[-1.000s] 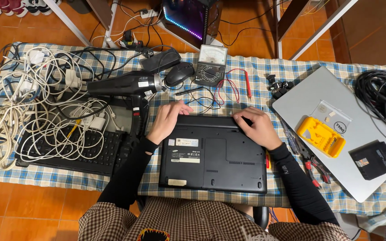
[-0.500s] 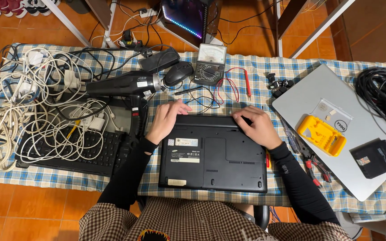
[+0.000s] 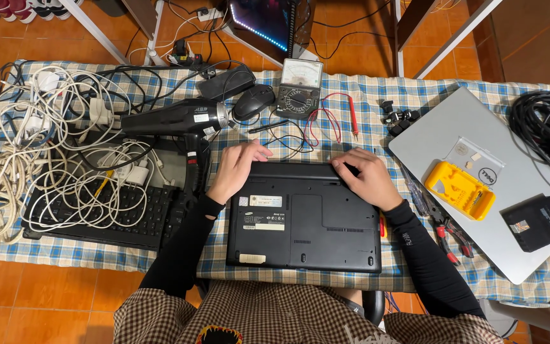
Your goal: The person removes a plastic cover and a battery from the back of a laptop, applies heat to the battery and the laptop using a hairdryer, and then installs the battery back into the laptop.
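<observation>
Left hand (image 3: 235, 169) and right hand (image 3: 365, 177) rest spread on the upturned black laptop's (image 3: 303, 220) far edge; fingertips conceal any latches beneath.

A single head-worn camera looked almost straight down from above the seated person, fairly near, facing the checked-cloth worktop (image 3: 351, 95). The person's lap filled the bottom edge, tiled floor (image 3: 46, 299) showed beyond. No second view existed.
</observation>
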